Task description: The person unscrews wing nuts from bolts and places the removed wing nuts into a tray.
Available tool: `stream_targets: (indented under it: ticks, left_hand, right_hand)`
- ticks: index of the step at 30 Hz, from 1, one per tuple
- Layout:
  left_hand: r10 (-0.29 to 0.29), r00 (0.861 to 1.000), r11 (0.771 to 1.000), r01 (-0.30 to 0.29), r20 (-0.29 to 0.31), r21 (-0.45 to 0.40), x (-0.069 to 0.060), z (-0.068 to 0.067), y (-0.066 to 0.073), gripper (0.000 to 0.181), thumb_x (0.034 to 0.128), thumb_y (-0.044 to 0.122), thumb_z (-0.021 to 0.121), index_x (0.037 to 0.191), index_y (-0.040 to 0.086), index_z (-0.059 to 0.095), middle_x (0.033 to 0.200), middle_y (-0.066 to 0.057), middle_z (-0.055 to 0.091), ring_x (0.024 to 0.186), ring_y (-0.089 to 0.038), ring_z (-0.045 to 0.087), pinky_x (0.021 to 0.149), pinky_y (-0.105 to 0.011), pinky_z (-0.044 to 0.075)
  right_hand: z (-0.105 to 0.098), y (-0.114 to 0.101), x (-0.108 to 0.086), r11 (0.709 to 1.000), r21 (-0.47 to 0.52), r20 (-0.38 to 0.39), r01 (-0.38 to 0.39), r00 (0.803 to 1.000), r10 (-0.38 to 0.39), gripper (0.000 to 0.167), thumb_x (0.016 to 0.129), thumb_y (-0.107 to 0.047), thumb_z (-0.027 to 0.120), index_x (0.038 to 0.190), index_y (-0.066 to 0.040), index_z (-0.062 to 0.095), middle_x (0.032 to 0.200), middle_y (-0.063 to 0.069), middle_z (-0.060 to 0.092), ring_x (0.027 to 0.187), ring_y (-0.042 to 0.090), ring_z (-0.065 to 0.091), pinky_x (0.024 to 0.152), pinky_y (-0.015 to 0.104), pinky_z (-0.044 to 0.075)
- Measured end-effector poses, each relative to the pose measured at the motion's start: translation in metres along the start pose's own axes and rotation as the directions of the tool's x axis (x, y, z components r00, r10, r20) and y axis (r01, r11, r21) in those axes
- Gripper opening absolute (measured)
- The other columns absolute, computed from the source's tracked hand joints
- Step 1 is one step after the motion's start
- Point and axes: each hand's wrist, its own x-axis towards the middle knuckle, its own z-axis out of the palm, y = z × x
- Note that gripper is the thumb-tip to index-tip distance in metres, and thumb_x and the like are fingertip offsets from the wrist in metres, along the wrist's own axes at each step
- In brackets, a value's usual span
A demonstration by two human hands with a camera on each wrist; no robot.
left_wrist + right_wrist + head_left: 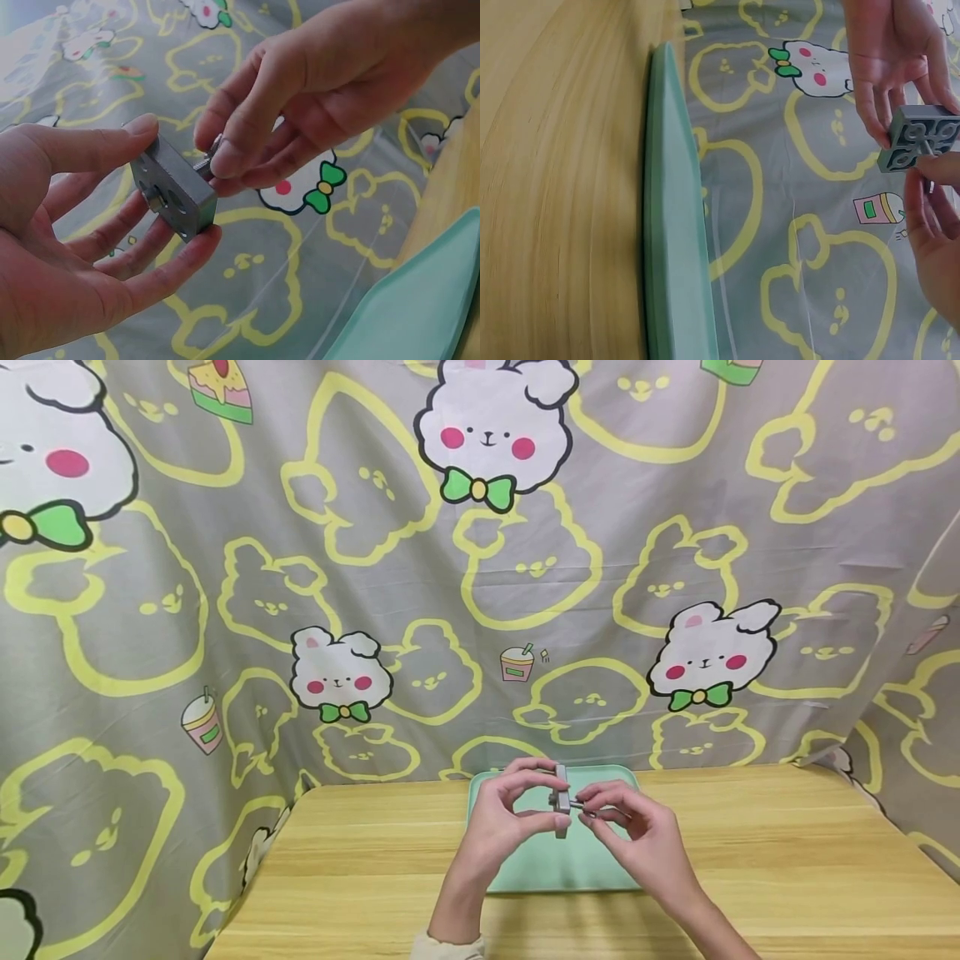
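A grey square block with several holes is held in the air above the tray by my left hand, its thumb on one edge and fingers on the opposite one. My right hand pinches a thin metal rod that meets one face of the block. In the left wrist view, a short round stub stands out of the block's other face. Ring-shaped recesses cover the rod-side face of the block in the right wrist view. Right fingertips partly hide the rod, so its exact kind is unclear.
Below the hands, a light green tray lies on a wooden table. A grey curtain with cartoon rabbits hangs behind the table and along its sides.
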Motion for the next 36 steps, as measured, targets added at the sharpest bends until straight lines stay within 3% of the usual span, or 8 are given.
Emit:
stream_targets:
  ticks: [6,10,15,20,23,28,31,36]
  left_hand:
    - [-0.002,1.000,1.000,0.002,0.000,-0.009,0.000,0.000,0.001,0.032,0.0801,-0.005,0.084,0.111,0.000,0.076,0.136,-0.011,0.057,0.126,-0.026,0.056,0.086,-0.045,0.063]
    - [-0.002,1.000,1.000,0.002,0.000,-0.009,0.000,-0.001,0.000,0.032,0.0801,-0.005,0.084,0.111,0.000,0.076,0.136,-0.011,0.057,0.126,-0.027,0.056,0.085,-0.045,0.063]
    - [-0.006,1.000,1.000,0.006,-0.004,-0.005,0.000,-0.002,0.000,0.032,0.0803,-0.006,0.083,0.111,-0.001,0.076,0.136,-0.012,0.057,0.125,-0.027,0.057,0.085,-0.045,0.063]
    - [-0.009,1.000,1.000,0.009,-0.017,0.005,0.000,-0.002,-0.001,0.031,0.0806,-0.008,0.082,0.111,-0.003,0.075,0.135,-0.013,0.057,0.123,-0.027,0.058,0.085,-0.043,0.063]
    - [-0.009,1.000,1.000,0.009,-0.025,0.007,0.001,-0.003,0.000,0.031,0.0802,-0.009,0.082,0.110,-0.002,0.076,0.135,-0.013,0.057,0.121,-0.027,0.059,0.085,-0.043,0.063]
    - [-0.006,0.999,1.000,0.006,-0.035,0.007,0.001,-0.002,0.000,0.032,0.0787,-0.011,0.082,0.109,-0.002,0.076,0.135,-0.014,0.057,0.121,-0.027,0.059,0.085,-0.043,0.063]
    - [0.004,0.999,1.000,-0.003,-0.039,0.007,0.002,-0.002,0.000,0.032,0.0785,-0.012,0.081,0.108,-0.003,0.076,0.134,-0.014,0.057,0.121,-0.027,0.058,0.085,-0.044,0.063]
    - [0.027,0.999,0.999,-0.026,-0.040,0.021,0.002,0.000,0.000,0.031,0.0777,-0.012,0.082,0.107,-0.004,0.076,0.133,-0.015,0.057,0.121,-0.028,0.059,0.085,-0.044,0.063]
  right_hand:
    - [0.001,0.007,0.001,0.966,-0.102,0.017,0.237,0.971,-0.237,0.050,0.068,0.037,0.070,0.098,-0.004,0.072,0.104,0.018,0.069,0.099,0.022,0.068,0.091,0.027,0.059]
    - [0.002,0.010,0.001,0.955,-0.133,0.019,0.266,0.964,-0.266,0.056,0.065,0.038,0.071,0.098,-0.007,0.072,0.104,0.017,0.069,0.099,0.022,0.068,0.091,0.025,0.058]
    - [0.002,0.007,0.002,0.958,-0.144,0.038,0.246,0.969,-0.243,0.054,0.067,0.035,0.073,0.100,-0.007,0.071,0.108,0.019,0.068,0.101,0.023,0.068,0.091,0.025,0.059]
    - [-0.001,-0.002,0.002,0.995,-0.083,0.084,0.059,0.995,-0.052,0.048,0.075,0.027,0.075,0.112,-0.002,0.066,0.123,0.019,0.063,0.113,0.021,0.065,0.090,0.031,0.060]
    - [-0.004,-0.006,0.003,0.998,-0.011,0.103,-0.063,0.993,0.064,0.046,0.082,0.021,0.074,0.123,0.004,0.060,0.131,0.020,0.059,0.121,0.022,0.061,0.092,0.034,0.060]
    - [-0.009,-0.009,0.005,0.982,0.092,0.074,-0.163,0.985,0.156,0.042,0.094,0.012,0.064,0.135,0.009,0.052,0.132,0.029,0.058,0.119,0.024,0.064,0.095,0.035,0.059]
    - [-0.011,-0.010,0.005,0.953,0.119,0.043,-0.277,0.961,0.274,0.038,0.099,0.005,0.062,0.136,0.011,0.052,0.128,0.026,0.062,0.114,0.022,0.068,0.092,0.038,0.060]
    - [-0.012,-0.010,0.007,0.858,0.139,0.020,-0.494,0.868,0.497,0.036,0.102,-0.011,0.065,0.132,0.009,0.059,0.122,0.019,0.068,0.105,0.022,0.072,0.089,0.038,0.062]
